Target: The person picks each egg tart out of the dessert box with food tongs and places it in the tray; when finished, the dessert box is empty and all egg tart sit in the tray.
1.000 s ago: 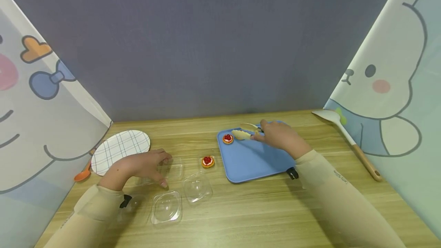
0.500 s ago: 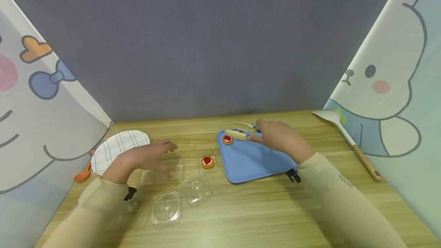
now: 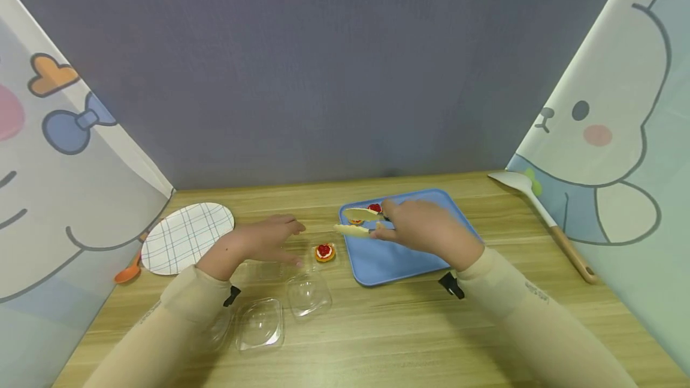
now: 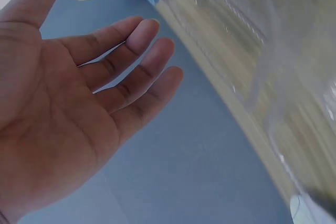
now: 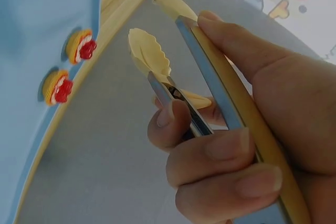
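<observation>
My right hand (image 3: pixel 431 229) grips a pair of tongs (image 3: pixel 360 230) with cream scalloped tips, spread apart above the left edge of the blue tray (image 3: pixel 401 259). In the right wrist view, fingers and thumb wrap the tongs' handles (image 5: pixel 231 87). Two small berry tarts (image 5: pixel 81 45) sit on the tray, partly covered by the tongs in the head view. Another berry tart (image 3: pixel 325 252) rests in a clear plastic box left of the tray. My left hand (image 3: pixel 264 241) hovers just left of that tart, its fingers loosely extended and holding nothing in the left wrist view (image 4: pixel 79 98).
Clear plastic boxes, among them an open lid or base (image 3: pixel 259 325) and another (image 3: pixel 308 295), lie near the left forearm. A checked oval mat (image 3: pixel 185 235) and an orange spoon (image 3: pixel 128 273) are at far left. A long white spatula (image 3: pixel 544 214) leans at right.
The tongs have moved left and toward me, off the tray's back area to its left edge. My left hand has moved right, from over the plastic boxes to beside the boxed tart.
</observation>
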`<action>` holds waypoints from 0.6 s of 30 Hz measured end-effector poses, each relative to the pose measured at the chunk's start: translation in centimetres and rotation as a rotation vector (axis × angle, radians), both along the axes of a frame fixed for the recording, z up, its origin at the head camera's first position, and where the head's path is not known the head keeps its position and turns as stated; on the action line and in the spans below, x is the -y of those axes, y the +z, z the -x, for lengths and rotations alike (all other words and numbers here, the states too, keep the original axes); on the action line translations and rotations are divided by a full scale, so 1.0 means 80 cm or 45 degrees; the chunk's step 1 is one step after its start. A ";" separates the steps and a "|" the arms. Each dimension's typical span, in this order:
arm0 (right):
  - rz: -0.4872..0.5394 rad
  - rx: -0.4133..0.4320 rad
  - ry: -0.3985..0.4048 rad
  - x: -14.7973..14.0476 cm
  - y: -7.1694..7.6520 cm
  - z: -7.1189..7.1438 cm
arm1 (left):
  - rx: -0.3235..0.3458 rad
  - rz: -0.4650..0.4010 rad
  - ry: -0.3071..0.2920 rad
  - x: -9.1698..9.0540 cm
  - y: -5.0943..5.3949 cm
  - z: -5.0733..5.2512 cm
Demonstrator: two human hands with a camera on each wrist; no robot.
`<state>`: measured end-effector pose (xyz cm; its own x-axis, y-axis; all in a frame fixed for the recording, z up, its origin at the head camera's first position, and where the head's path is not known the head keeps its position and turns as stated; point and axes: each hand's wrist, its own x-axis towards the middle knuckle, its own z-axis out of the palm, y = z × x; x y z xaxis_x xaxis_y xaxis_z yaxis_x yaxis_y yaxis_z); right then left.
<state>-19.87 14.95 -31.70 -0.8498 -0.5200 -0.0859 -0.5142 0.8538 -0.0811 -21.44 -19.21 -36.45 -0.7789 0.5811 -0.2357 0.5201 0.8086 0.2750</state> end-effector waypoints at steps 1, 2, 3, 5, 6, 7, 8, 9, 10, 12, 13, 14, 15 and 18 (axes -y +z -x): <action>-0.009 0.010 0.009 0.003 0.000 -0.002 | 0.000 0.008 -0.012 -0.004 -0.001 0.001; -0.018 0.018 0.019 0.007 -0.001 -0.003 | 0.009 0.014 -0.011 -0.007 -0.003 0.003; -0.029 0.029 0.025 0.010 -0.002 -0.005 | 0.014 0.022 -0.012 -0.010 -0.004 0.004; -0.048 0.045 0.042 0.017 -0.003 -0.007 | 0.016 0.041 -0.017 -0.014 -0.007 0.007; -0.058 0.049 0.051 0.020 -0.004 -0.008 | 0.015 0.048 -0.019 -0.016 -0.008 0.008; -0.068 0.043 0.064 0.023 -0.005 -0.009 | 0.023 0.054 -0.012 -0.018 -0.009 0.009; -0.073 0.044 0.071 0.026 -0.006 -0.010 | 0.029 0.057 -0.005 -0.019 -0.009 0.010; -0.079 0.045 0.078 0.029 -0.007 -0.010 | 0.033 0.062 -0.002 -0.021 -0.010 0.011; -0.081 0.044 0.088 0.031 -0.008 -0.011 | 0.040 0.063 0.000 -0.022 -0.010 0.011; -0.085 0.042 0.099 0.034 -0.010 -0.011 | 0.052 0.068 0.008 -0.025 -0.009 0.011; -0.085 0.045 0.101 0.036 -0.010 -0.012 | 0.057 0.071 0.010 -0.026 -0.009 0.012; -0.082 0.054 0.100 0.037 -0.011 -0.012 | 0.061 0.072 0.013 -0.027 -0.009 0.011; -0.077 0.053 0.101 0.039 -0.011 -0.012 | 0.067 0.075 0.017 -0.029 -0.009 0.011; -0.069 0.064 0.093 0.042 -0.013 -0.013 | 0.082 0.079 0.025 -0.033 -0.009 0.011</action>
<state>-18.81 11.58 -32.70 -0.8035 -0.5742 -0.1569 -0.5720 0.8178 -0.0633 -22.29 -16.59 -37.21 -0.7720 0.5486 -0.3209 0.4869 0.8350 0.2563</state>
